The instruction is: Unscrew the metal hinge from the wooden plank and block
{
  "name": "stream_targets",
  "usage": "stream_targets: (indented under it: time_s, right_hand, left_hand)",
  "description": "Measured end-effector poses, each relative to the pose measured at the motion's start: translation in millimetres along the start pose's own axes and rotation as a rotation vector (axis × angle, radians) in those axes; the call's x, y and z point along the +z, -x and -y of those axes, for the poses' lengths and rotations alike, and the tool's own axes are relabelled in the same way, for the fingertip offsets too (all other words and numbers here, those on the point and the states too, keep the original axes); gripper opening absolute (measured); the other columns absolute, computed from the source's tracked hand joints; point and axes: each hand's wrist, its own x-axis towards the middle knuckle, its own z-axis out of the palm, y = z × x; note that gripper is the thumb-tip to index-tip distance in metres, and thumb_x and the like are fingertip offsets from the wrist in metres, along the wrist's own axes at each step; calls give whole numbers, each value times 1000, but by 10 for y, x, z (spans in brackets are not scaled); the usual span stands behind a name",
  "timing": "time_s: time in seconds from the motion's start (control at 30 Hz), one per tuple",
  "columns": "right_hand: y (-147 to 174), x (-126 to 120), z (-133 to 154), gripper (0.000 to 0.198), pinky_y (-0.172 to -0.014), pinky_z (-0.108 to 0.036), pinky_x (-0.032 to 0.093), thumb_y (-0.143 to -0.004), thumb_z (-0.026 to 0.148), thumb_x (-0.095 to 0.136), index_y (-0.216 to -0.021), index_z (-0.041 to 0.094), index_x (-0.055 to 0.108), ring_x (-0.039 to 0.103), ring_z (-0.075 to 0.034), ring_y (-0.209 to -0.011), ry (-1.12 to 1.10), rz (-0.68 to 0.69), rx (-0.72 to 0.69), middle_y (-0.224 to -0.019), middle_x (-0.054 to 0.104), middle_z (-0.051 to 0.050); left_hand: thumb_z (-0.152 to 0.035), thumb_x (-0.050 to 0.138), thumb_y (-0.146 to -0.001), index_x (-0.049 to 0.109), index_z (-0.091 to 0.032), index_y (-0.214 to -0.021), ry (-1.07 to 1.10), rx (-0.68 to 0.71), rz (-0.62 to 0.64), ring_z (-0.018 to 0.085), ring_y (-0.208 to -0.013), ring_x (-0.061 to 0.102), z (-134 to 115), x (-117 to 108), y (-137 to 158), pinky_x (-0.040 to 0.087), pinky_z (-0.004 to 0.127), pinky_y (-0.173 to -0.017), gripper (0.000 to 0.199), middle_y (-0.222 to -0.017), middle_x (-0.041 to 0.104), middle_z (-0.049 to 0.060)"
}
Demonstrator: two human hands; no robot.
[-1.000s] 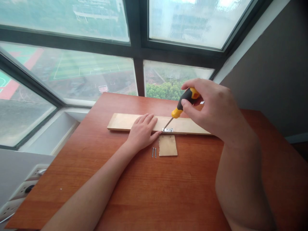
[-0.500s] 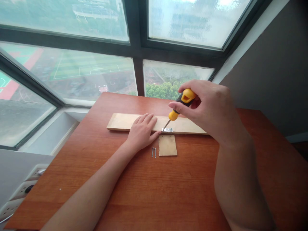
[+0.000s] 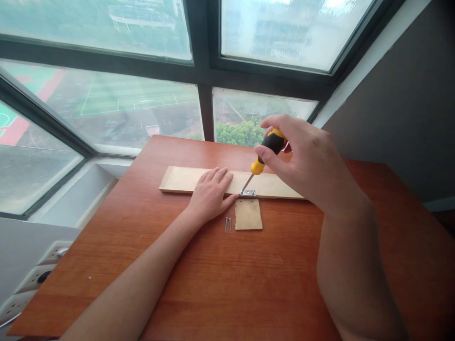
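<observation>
A long pale wooden board [image 3: 181, 178] lies across the table. My left hand [image 3: 212, 192] rests flat on it, fingers stretched out, the thumb close to a small metal hinge [image 3: 250, 193] at the board's near edge. In my right hand [image 3: 302, 156] is a yellow and black screwdriver [image 3: 273, 142], gripped by its handle and tilted. Its tip meets the left end of the hinge; the screw head there is too small to make out. Just below the hinge lies a small square wooden piece [image 3: 248, 215] with two holes. Two screws [image 3: 228, 224] lie side by side to its left.
The reddish-brown wooden table [image 3: 227, 284] reaches to the windows at the back. Power sockets [image 3: 44, 277] are on the wall at the lower left. A dark window frame [image 3: 204, 113] rises behind the table, and a grey wall stands at right.
The screwdriver handle has turned in my right hand, showing more of its black side, and my fingers have shifted around it. My left hand and the board stay put.
</observation>
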Motion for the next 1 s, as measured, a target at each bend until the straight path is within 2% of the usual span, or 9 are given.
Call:
stream_targets:
  time_s: [0.23,0.4,0.5,0.6,0.7,0.83,0.9,1.0]
  right_hand:
    - [5,-51,44,30,-83,-35,47,-83,13,52,-112,23,56,60,-21,-94,-20,56,-19,-107,63,-5]
    - [-1,-31,43,15,-75,-36,48,-88,25,56,-102,24,58,60,-21,-85,-3,13,3,-97,64,-4]
    - [-3,-29,53,25,-81,-36,48,-87,18,54,-110,25,57,60,-22,-92,-18,1,-16,-107,64,-5]
    - [-2,-49,76,35,-88,-34,47,-85,10,49,-116,26,56,60,-20,-100,-76,50,-43,-118,61,-4]
    - [-5,-42,69,31,-86,-34,47,-86,16,53,-115,24,57,60,-20,-99,-81,60,-32,-114,62,-5]
    - [-15,3,31,24,-73,-36,47,-90,31,53,-111,23,60,62,-22,-85,5,14,37,-97,67,-5]
    - [-13,7,33,23,-71,-36,47,-90,29,51,-111,24,60,62,-21,-82,16,13,45,-96,68,-4]
    - [-3,-14,61,32,-76,-35,48,-86,18,50,-117,25,56,62,-21,-87,-32,37,16,-109,66,-5]
  left_hand:
    - [-47,52,-88,49,-19,-131,8,3,0,31,-134,37,4,6,1,31,47,-111,51,-142,46,13]
    - [-46,53,-88,49,-19,-130,13,-4,-2,31,-134,37,1,12,1,30,48,-111,50,-142,46,13]
    - [-46,53,-88,49,-20,-131,23,-3,-6,31,-134,37,1,15,2,30,48,-112,50,-142,46,13]
    - [-47,53,-88,48,-19,-131,11,-1,-2,31,-134,37,2,13,4,30,47,-112,51,-142,46,13]
    - [-47,52,-88,48,-18,-131,-2,1,4,31,-134,36,2,9,5,30,47,-112,52,-142,45,14]
    - [-46,53,-88,49,-19,-130,13,1,-1,31,-134,37,2,8,4,30,48,-111,50,-142,46,14]
    - [-45,53,-88,49,-20,-131,17,0,-3,31,-134,37,1,10,2,30,48,-111,50,-142,46,13]
    - [-45,53,-88,47,-20,-132,17,1,-2,31,-134,37,0,13,1,30,48,-111,51,-142,46,13]
